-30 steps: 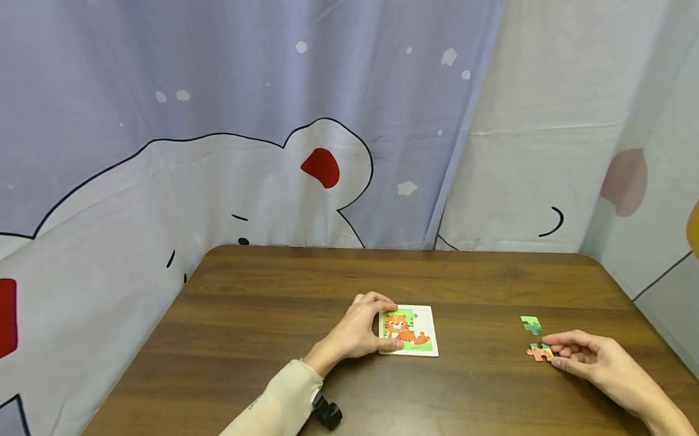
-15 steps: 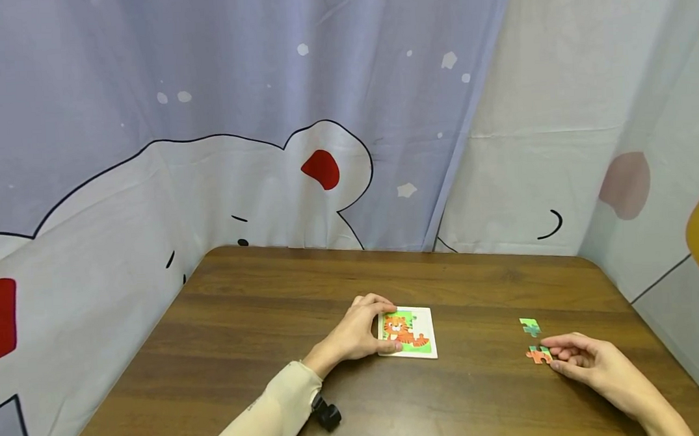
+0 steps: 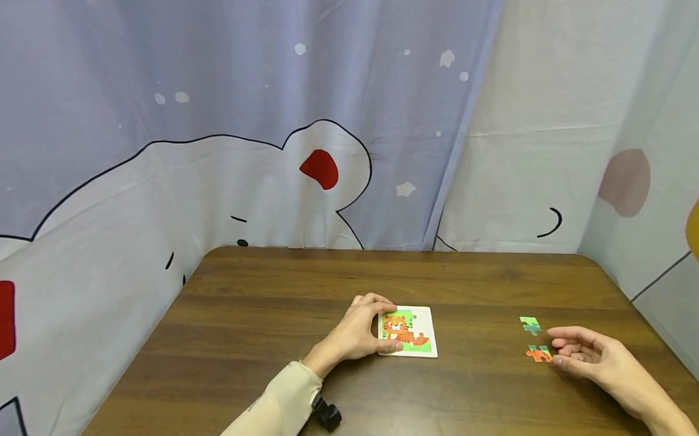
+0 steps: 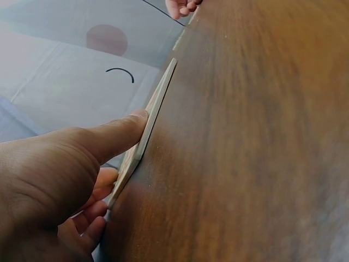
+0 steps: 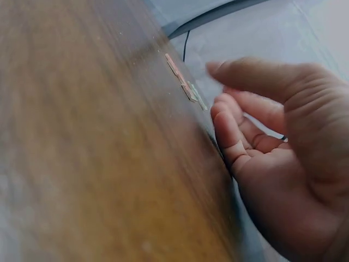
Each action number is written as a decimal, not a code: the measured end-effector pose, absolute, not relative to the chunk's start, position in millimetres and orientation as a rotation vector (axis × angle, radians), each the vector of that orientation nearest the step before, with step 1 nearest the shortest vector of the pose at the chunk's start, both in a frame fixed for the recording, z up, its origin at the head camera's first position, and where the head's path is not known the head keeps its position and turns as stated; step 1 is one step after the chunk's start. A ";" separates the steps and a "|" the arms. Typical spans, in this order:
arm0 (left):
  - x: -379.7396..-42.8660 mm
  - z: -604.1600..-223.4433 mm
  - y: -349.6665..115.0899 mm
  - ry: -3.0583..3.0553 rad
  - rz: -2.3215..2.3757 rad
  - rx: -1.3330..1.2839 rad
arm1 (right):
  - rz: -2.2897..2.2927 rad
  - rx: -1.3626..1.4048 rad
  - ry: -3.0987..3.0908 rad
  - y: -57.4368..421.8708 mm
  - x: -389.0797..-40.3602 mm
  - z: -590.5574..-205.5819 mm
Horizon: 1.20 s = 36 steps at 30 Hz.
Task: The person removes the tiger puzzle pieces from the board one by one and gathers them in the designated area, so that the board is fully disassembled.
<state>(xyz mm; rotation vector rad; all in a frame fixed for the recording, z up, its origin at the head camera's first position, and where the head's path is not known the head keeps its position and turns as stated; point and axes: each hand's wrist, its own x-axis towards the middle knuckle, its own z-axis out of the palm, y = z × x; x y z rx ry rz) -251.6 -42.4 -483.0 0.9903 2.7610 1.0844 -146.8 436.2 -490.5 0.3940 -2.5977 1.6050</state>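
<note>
My left hand (image 3: 351,328) holds the square puzzle board (image 3: 426,332) on the table by its left part. In the left wrist view the thumb presses on the near edge of the board (image 4: 158,106), with the fingers at another edge. The board has a white frame and a tiger picture, with a bare white part at its upper right. My right hand (image 3: 596,360) is at the right with thumb and index finger parted, holding nothing. Just left of its fingertips lies an orange and green puzzle piece (image 3: 539,353). A green puzzle piece (image 3: 530,324) lies behind it.
The brown wooden table (image 3: 271,299) reaches back to a printed curtain (image 3: 266,189), which also hangs along both sides. A black strap mount (image 3: 326,413) sits on the left wrist over a cream sleeve (image 3: 270,410).
My right fingers have come away from the right edge of the orange and green piece, which lies flat on the table. The left hand and board stay still.
</note>
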 end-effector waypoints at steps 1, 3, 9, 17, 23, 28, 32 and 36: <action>-251.6 -483.3 -42.2 2.761 1.086 0.990 | 1.647 0.402 -2.572 436.4 -146.1 -489.1; -251.8 -484.0 -41.9 2.764 1.090 0.991 | 1.721 0.403 -2.524 435.6 -145.4 -485.9; -251.9 -486.8 -42.2 2.772 1.085 1.000 | 1.837 0.399 -2.442 430.5 -146.8 -478.2; -251.6 -490.4 -41.8 2.770 1.075 0.994 | 1.794 0.416 -2.436 414.8 -150.4 -463.6; -252.4 -489.9 -41.3 2.776 1.073 0.993 | 1.698 0.431 -2.436 391.6 -160.9 -442.5; -252.7 -488.1 -41.8 2.783 1.073 1.004 | 1.656 0.481 -2.429 371.1 -171.8 -431.2; -252.8 -487.2 -41.9 2.787 1.071 1.017 | 1.728 0.499 -2.398 353.9 -179.8 -427.8; -253.0 -486.8 -41.8 2.787 1.071 1.026 | 1.714 0.521 -2.390 339.5 -185.7 -426.5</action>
